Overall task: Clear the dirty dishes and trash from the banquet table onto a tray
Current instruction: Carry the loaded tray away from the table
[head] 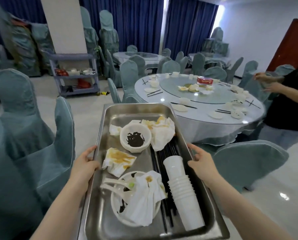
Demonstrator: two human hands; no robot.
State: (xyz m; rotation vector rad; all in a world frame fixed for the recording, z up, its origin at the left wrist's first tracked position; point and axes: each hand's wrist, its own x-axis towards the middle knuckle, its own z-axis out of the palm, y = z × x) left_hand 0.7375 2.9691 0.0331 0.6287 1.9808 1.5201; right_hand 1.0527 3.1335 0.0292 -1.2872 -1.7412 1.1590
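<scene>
- Between your two forearms, you carry the steel tray (145,111) lengthwise, its far end toward the banquet table (162,99).
- Your left hand (85,164) grips the tray's left rim, fingers curled over the edge; your right hand (199,163) grips the right rim opposite it. Both are closed on the rim and hold nothing else.
- On the tray: a stack of bowls (135,139) with dark residue, stained napkins (118,161), a plate (136,220) with spoons (112,185) under a crumpled tissue, black chopsticks (163,153) along the right side, and a stack of white cups (183,193) lying on its side.
- Judged from the load, the tray is stiff and moderately heavy, its polished floor slick; the cups can roll and the chopsticks can slide if you tilt it.
- Keep it level, with your grip at mid-length on both rims as now.
- Dishes, chopsticks and peel remain on the banquet table, so clearing looks unfinished.
- Another person (286,104) stands at the table's right side; allow room when you set the tray down.
</scene>
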